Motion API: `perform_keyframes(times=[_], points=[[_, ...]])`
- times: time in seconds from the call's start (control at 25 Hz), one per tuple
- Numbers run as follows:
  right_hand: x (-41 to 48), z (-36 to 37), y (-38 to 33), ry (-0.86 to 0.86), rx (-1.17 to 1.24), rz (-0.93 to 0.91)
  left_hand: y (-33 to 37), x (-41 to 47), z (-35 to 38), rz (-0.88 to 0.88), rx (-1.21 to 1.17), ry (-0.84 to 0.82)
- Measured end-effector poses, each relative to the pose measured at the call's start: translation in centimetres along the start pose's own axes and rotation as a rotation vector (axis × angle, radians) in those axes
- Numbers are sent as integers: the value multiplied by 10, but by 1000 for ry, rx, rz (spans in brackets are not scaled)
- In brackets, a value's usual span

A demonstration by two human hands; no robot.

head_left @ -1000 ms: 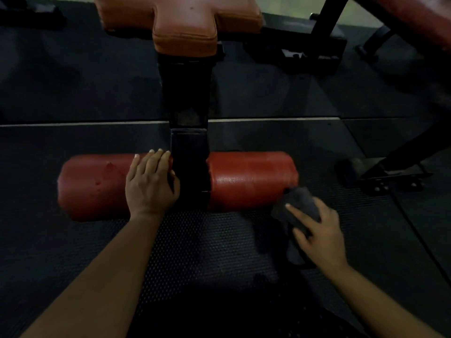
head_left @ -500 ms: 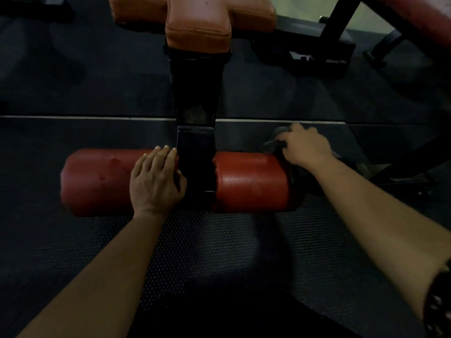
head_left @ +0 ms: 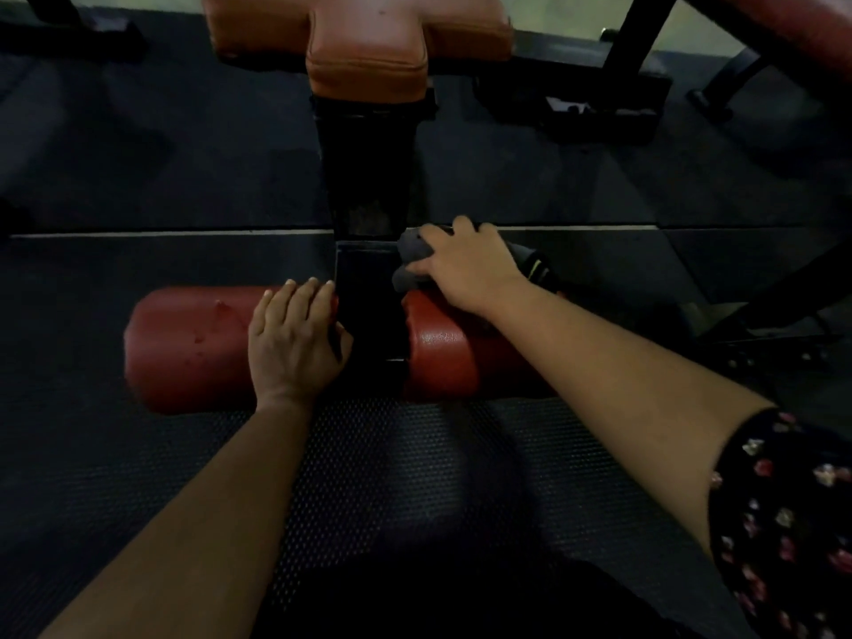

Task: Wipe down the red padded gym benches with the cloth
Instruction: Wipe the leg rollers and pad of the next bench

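A red padded roller lies across the black bench post (head_left: 369, 311), in a left half (head_left: 189, 348) and a right half (head_left: 456, 357). My left hand (head_left: 295, 343) rests flat on the left half beside the post. My right hand (head_left: 465, 269) grips a dark grey cloth (head_left: 410, 260) on the far upper side of the right half, close to the post. My right forearm covers much of that half. An orange-red seat pad (head_left: 364, 39) sits further up the post.
Dark rubber matting (head_left: 392, 477) covers the floor, with a pale seam line (head_left: 161, 233) across it. Black frame bars (head_left: 627, 43) and a base plate (head_left: 599, 113) stand at the back right. Another red pad (head_left: 793, 25) shows at the top right corner.
My right hand has swept the cloth from the right end of the roller over its top, then leftward along the far side to the post. My left hand stays where it was.
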State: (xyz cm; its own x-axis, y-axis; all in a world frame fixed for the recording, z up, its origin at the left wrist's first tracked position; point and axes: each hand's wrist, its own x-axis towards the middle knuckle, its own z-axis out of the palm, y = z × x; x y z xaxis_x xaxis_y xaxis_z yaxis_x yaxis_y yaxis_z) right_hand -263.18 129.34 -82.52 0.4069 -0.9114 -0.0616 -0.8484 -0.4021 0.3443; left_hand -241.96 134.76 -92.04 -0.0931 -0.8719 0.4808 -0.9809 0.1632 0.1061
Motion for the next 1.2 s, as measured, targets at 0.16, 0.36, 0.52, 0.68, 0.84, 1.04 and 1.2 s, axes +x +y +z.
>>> perform_keyframes(times=[0.16, 0.36, 0.52, 0.68, 0.84, 1.04, 1.2], points=[[-32, 17, 54, -206, 82, 242, 3, -3, -1, -10, -34, 1], [-79, 51, 94, -157, 531, 613, 2, -4, -1, -27, -36, 0], [-127, 68, 73, 62, 903, 846, 3, -3, 0, -19, -37, 15], [-164, 81, 45, 283, 1255, 895, 3, -4, 1, -32, -39, 19], [-192, 93, 11, 295, 1373, 986, 3, -3, 1, -27, -47, 36], [-184, 117, -1, 219, 1778, 1420, 4, -4, 0, -27, -44, 38], [-143, 132, -36, 226, 1652, 1734, 2, -3, -1, -37, -50, 18]])
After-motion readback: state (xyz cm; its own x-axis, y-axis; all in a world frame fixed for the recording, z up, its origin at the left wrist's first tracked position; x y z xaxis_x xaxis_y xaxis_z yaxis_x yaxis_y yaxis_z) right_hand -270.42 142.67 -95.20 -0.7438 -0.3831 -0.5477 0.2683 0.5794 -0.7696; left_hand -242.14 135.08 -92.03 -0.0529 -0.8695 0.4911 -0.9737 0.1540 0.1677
